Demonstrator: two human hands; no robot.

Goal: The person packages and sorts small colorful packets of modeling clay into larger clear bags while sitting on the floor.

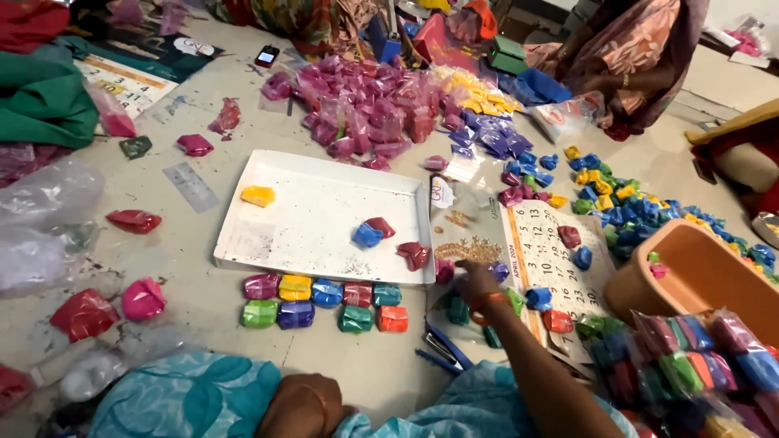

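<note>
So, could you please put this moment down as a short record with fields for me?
Setting: floor strewn with small coloured packets
Right hand: stretched forward, fingers on a clear bag holding grains
Left hand: resting low near the body, holding nothing visible
White tray: yellow, blue and red packets on it
Sorted rows: two rows of packets before the tray
Calendar sheet: under loose packets
Orange tub: right

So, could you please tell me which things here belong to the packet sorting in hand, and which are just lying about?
In use:
right hand reaching among small packets on the paper calendar sheet
two neat rows of small coloured powder packets
flat white tray
left hand, resting by the lap

Lying about:
green cloth
dark phone
orange plastic tub
</note>
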